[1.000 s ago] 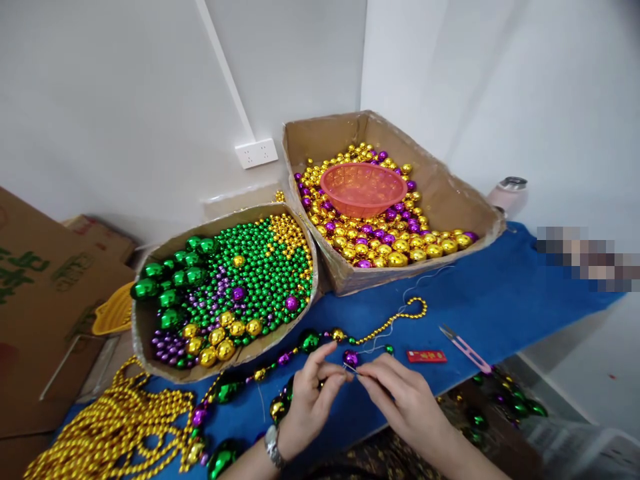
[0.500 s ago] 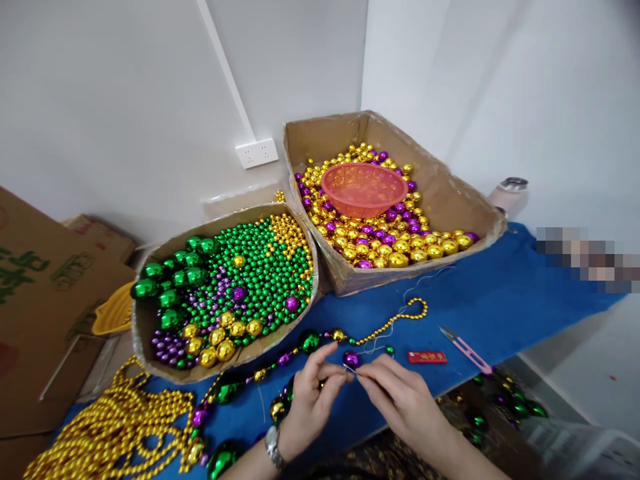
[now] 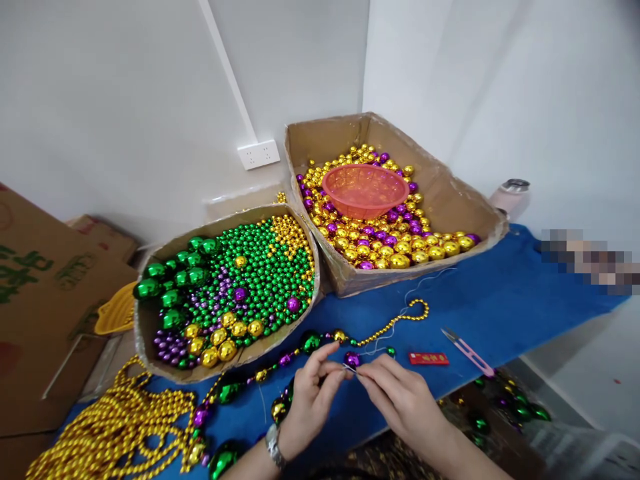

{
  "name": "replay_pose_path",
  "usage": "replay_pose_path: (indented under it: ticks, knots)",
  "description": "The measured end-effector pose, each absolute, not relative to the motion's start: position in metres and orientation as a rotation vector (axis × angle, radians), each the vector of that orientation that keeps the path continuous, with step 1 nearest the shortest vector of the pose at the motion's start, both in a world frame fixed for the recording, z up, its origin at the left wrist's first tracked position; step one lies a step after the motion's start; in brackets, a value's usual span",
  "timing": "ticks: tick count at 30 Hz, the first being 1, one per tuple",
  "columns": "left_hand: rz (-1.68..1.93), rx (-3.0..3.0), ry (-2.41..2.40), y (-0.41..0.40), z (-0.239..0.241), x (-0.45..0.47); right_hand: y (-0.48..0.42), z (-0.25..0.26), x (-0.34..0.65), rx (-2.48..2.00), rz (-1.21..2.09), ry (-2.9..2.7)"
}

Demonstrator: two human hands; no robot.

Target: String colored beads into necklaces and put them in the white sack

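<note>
Over the front of the blue table my left hand pinches a short, pale piece of thread between thumb and forefinger. My right hand is closed on the other end, its fingertips almost meeting the left ones. Whether a needle is part of it is too small to tell. Just behind the fingertips lies a shiny purple ball, with a small green bead to its right. A string of green, gold and purple beads runs behind my left hand and ends in a small-beaded gold loop.
Two cardboard boxes of loose beads stand at the back: a rounded one and a larger one holding a red basket. Gold bead strands are heaped at left. A red packet and pink thread snips lie at right.
The view has shifted very slightly. Both hands keep their pinch on the thread at nearly the same spot.
</note>
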State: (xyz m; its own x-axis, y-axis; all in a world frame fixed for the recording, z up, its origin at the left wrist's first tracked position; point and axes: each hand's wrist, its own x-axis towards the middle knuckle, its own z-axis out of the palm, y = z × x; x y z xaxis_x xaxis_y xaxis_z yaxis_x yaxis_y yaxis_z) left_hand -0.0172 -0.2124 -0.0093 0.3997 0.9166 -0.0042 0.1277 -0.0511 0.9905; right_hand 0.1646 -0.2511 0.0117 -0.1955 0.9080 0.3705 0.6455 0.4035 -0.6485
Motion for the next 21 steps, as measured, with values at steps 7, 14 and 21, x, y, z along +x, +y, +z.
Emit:
replay_pose_path:
  ticks: [7, 14, 21]
  knots:
    - [0.878, 1.492, 0.946, -0.2127, -0.0111, -0.0173, -0.2523, 0.0114, 0.1621, -1.323, 0.413, -1.941]
    - [0.864, 1.575, 0.927, -0.2114, -0.0107, -0.0174, -0.2521, 0.0114, 0.1603, -1.334, 0.387, -1.977]
    - [0.821, 1.535, 0.935, -0.2117, -0.0132, -0.019, -0.2525, 0.0107, 0.1602, -1.337, 0.388, -1.98]
